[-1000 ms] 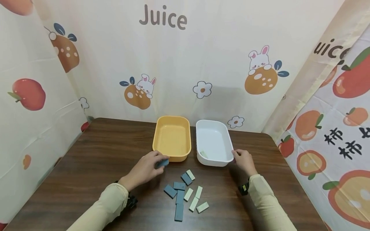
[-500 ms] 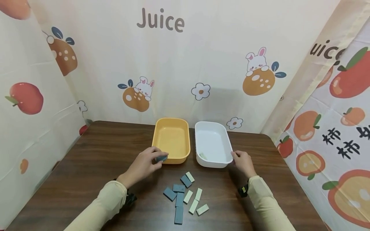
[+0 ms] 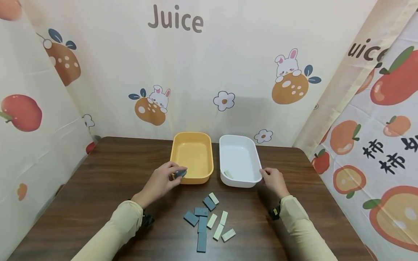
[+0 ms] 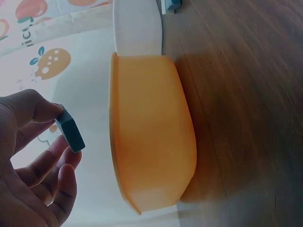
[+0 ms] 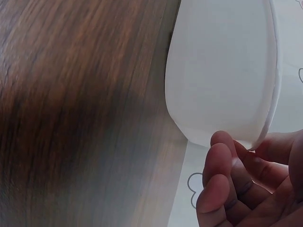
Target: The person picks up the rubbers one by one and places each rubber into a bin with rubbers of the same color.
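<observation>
The left hand (image 3: 161, 180) pinches a blue-grey block (image 4: 71, 131) between thumb and fingers, holding it tilted above rim height by the near left corner of the yellow tray (image 3: 196, 181); whether it is fully over the opening is hard to judge. The right hand (image 3: 275, 182) grips the rim of the white tray (image 3: 240, 183) at its near right corner, thumb and forefinger on the edge. One pale block (image 3: 228, 174) lies inside that tray, near its front left. Closer to the person, five more blue-grey blocks (image 3: 201, 242) and five pale green blocks (image 3: 228, 235) lie loosely grouped on the dark wooden table (image 3: 98, 203), with a fruit-and-rabbit printed curtain (image 3: 192, 65) behind
</observation>
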